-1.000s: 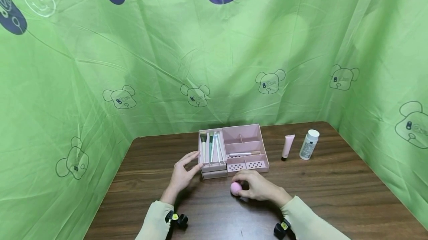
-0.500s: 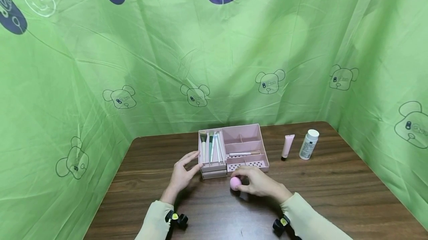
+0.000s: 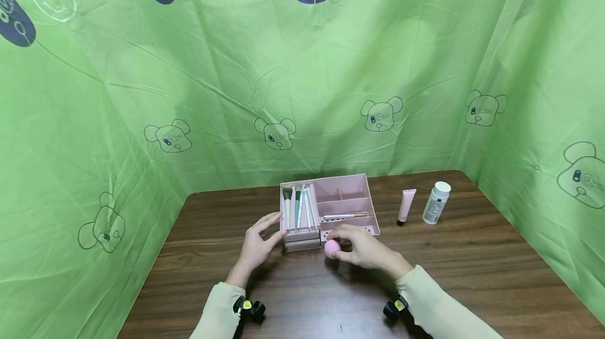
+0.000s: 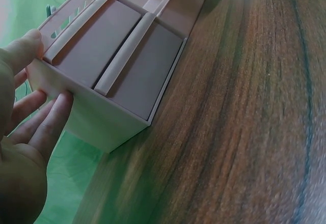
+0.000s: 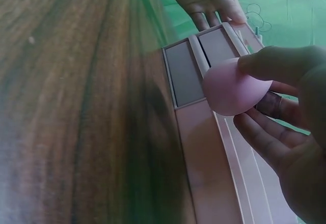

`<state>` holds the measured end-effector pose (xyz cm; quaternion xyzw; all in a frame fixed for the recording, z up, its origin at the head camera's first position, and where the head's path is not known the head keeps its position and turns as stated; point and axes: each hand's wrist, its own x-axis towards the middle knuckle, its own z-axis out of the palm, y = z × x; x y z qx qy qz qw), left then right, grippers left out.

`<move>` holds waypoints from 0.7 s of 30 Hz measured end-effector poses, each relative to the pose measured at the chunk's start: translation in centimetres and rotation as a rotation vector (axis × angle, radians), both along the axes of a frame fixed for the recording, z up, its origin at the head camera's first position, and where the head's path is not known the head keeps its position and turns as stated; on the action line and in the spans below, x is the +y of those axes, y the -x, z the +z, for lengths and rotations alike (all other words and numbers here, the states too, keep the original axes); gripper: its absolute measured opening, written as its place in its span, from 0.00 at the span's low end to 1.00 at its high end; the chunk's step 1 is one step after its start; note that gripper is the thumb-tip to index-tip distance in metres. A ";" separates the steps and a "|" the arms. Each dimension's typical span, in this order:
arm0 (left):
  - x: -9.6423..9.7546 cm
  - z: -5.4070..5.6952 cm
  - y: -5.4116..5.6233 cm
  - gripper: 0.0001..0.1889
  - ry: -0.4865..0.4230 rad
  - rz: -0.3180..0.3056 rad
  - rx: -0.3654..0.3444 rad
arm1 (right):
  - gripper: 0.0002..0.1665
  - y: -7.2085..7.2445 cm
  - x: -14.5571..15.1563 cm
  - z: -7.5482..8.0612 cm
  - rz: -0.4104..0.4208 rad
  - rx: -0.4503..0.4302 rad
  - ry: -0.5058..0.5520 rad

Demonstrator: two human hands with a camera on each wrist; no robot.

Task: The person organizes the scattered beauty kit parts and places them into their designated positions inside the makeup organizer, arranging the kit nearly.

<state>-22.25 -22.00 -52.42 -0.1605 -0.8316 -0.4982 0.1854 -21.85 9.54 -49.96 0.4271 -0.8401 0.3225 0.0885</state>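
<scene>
A pink rounded makeup sponge (image 3: pixel 332 249) is pinched between the thumb and fingers of my right hand (image 3: pixel 366 247). The sponge (image 5: pixel 235 87) is raised off the table, close to the front of a pink desktop organizer (image 3: pixel 302 245). With fairly straight fingers, my left hand (image 3: pixel 257 247) touches the organizer's left side; in the left wrist view the thumb (image 4: pixel 31 46) lies at the upper front corner. Several makeup brushes (image 3: pixel 299 208) lie in the left top tray. One more pale brush (image 3: pixel 345 216) is in a middle compartment on the right.
Right of the organizer, a pink squeeze tube (image 3: pixel 406 207) with a black cap and a white bottle (image 3: pixel 436 203) stand on the brown wooden table (image 3: pixel 472 271). Two drawer fronts (image 4: pixel 140 71) face the near side. A green printed cloth (image 3: pixel 227 76) hangs behind.
My right hand has lifted the makeup sponge and carried it forward, toward the organizer's front right compartments. My left hand has stayed against the organizer's side.
</scene>
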 end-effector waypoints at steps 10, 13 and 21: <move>-0.1 -0.1 0.0 0.25 0.001 -0.009 0.000 | 0.20 0.5 -0.2 0.2 -0.026 0.039 0.020; -0.1 -0.1 0.0 0.25 -0.002 -0.010 -0.003 | 0.21 0.6 -0.2 0.3 -0.048 0.052 0.020; -0.1 0.0 0.0 0.25 -0.017 -0.011 -0.027 | 0.21 1.0 -0.4 0.3 -0.099 0.016 0.055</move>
